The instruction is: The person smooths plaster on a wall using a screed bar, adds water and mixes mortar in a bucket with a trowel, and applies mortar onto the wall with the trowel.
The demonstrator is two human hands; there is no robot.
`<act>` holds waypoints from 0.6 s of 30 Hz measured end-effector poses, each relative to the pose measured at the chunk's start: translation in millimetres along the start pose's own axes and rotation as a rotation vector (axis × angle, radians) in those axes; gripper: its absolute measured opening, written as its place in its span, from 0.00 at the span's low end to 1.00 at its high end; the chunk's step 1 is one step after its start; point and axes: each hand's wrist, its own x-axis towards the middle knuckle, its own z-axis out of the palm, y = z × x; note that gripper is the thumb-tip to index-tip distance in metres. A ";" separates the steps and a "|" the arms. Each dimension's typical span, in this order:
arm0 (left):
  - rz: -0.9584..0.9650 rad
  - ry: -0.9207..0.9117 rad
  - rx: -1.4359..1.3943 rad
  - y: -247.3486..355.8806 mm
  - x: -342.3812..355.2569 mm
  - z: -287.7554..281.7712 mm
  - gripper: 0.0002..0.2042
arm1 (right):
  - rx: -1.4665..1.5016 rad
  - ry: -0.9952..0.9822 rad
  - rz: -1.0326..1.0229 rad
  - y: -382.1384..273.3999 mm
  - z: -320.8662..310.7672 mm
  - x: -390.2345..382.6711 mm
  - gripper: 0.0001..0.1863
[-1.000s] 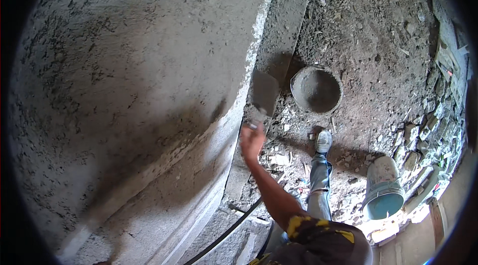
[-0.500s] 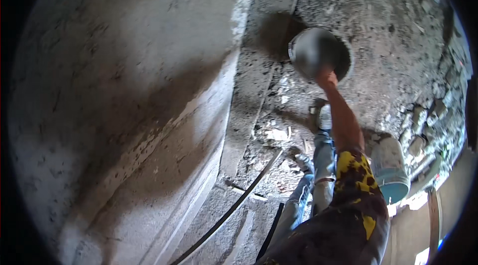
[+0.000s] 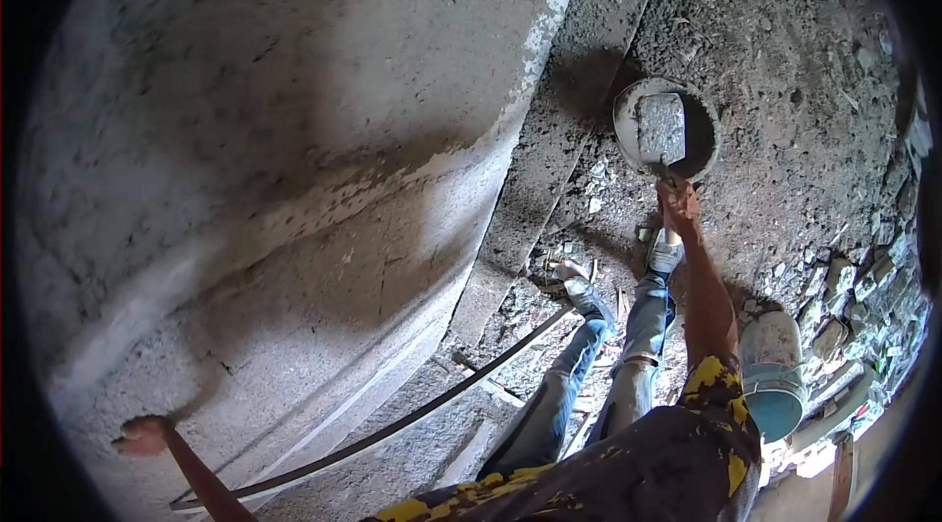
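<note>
I see the right hand (image 3: 677, 205) closed around the handle of a trowel (image 3: 660, 128), whose blade, loaded with grey mortar, lies in the round pan (image 3: 704, 151) at one o'clock. The left hand (image 3: 143, 435), at eight o'clock, rests spread on the big concrete wall (image 3: 294, 130). A bucket (image 3: 772, 375) stands at four o'clock beside my legs.

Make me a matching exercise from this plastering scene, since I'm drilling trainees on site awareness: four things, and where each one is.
Things:
1. trowel
2. left hand
3. bucket
4. hose

Places:
A. lying across the ground below the wall
B. over the round pan, held by the right hand
C. standing by the person's right side
D. pressed on the grey wall

Pairs: 1-B, 2-D, 3-C, 4-A
</note>
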 end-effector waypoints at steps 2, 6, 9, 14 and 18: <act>0.091 -0.048 0.004 8.7 -7.0 -6.2 0.30 | 0.157 0.186 -0.048 -43.1 -13.1 -31.3 0.13; -0.299 -0.142 0.093 45.6 1.4 -24.7 0.25 | 0.596 0.267 0.261 -76.7 -79.3 -88.8 0.11; -0.338 -0.227 0.007 41.6 11.6 -32.0 0.32 | 0.525 0.544 0.133 -64.0 -155.7 -149.3 0.10; -0.145 -0.311 -0.156 45.6 15.3 -71.3 0.37 | -0.492 1.197 -0.121 -62.3 -234.6 -245.2 0.12; -0.202 -0.256 -0.113 45.6 8.4 -60.4 0.37 | -1.584 1.532 0.147 -68.0 -115.5 -209.7 0.11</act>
